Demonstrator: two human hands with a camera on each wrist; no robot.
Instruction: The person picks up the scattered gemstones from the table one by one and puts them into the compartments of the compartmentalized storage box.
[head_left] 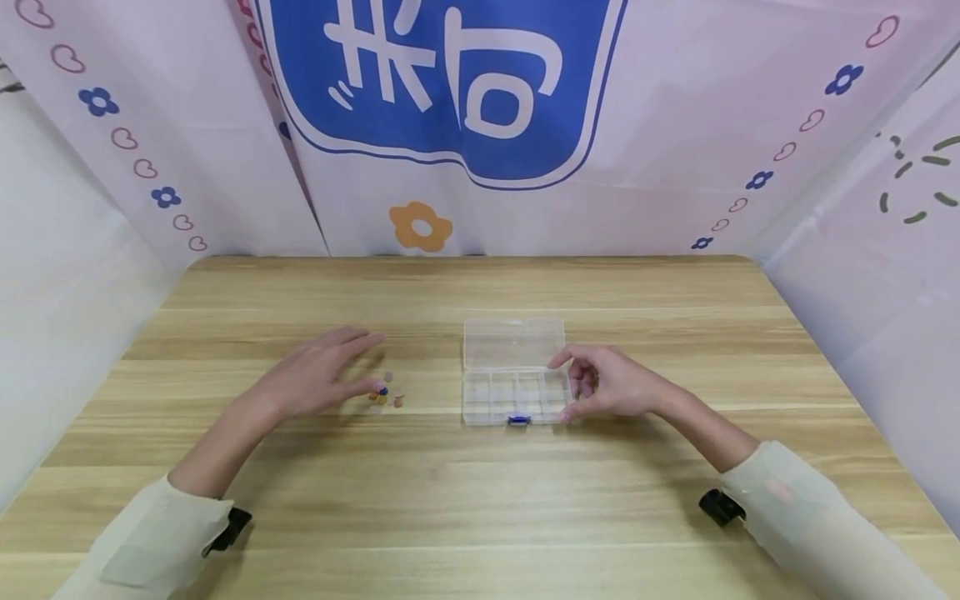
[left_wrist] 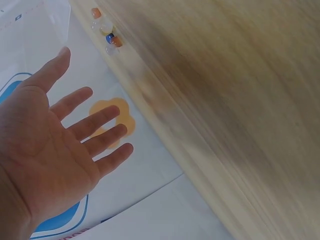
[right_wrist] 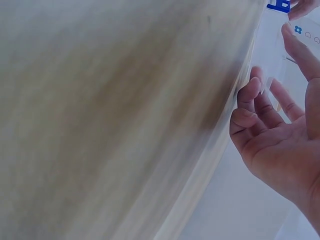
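Pickup seemed the step; left hand held fingers apart beside bead-like pieces left of the compartment box; right hand clamped fingers on its right end; pinching seemed due.

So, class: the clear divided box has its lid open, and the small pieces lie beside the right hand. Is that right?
No: the small pieces lie beside the left hand, as the head view shows. The clear divided box does have its lid open.
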